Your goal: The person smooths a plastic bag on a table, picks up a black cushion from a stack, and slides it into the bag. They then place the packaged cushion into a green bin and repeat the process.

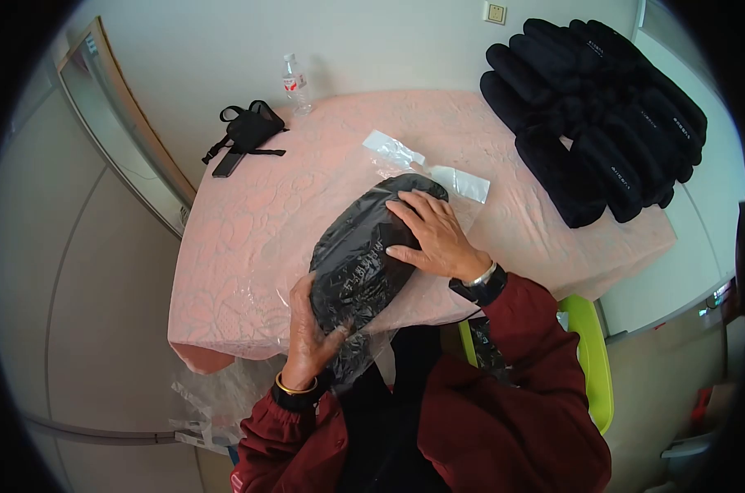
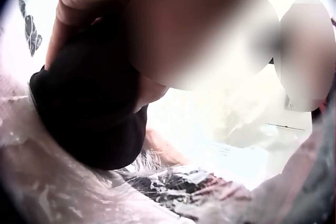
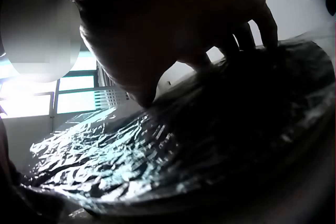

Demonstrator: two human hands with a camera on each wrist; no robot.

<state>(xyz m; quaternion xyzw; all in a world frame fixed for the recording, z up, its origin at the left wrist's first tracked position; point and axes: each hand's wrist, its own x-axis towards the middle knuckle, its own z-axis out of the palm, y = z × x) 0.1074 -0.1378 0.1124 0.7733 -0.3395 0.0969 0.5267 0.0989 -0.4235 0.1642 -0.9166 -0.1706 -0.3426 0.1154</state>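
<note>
A long black cushion (image 1: 352, 263) in a clear plastic bag (image 1: 294, 222) lies slantwise near the table's front edge, white printing showing on it. My left hand (image 1: 309, 333) grips its near end, thumb on one side and fingers on the other, with clear film around the hand. In the left wrist view the fingers curl round black cloth (image 2: 89, 98), wrinkled plastic about it. My right hand (image 1: 438, 238) rests on the cushion's upper part, fingers spread and fairly straight. In the right wrist view its fingertips press on the shiny film (image 3: 121, 166).
Black plush cushions (image 1: 586, 107) with small white labels are heaped at the table's back right. A black strapped pouch (image 1: 253, 127), a phone (image 1: 229, 163) and a plastic bottle (image 1: 297, 86) stand back left. A green bin (image 1: 590, 353) is by my right side; loose clear plastic (image 1: 216, 398) hangs lower left.
</note>
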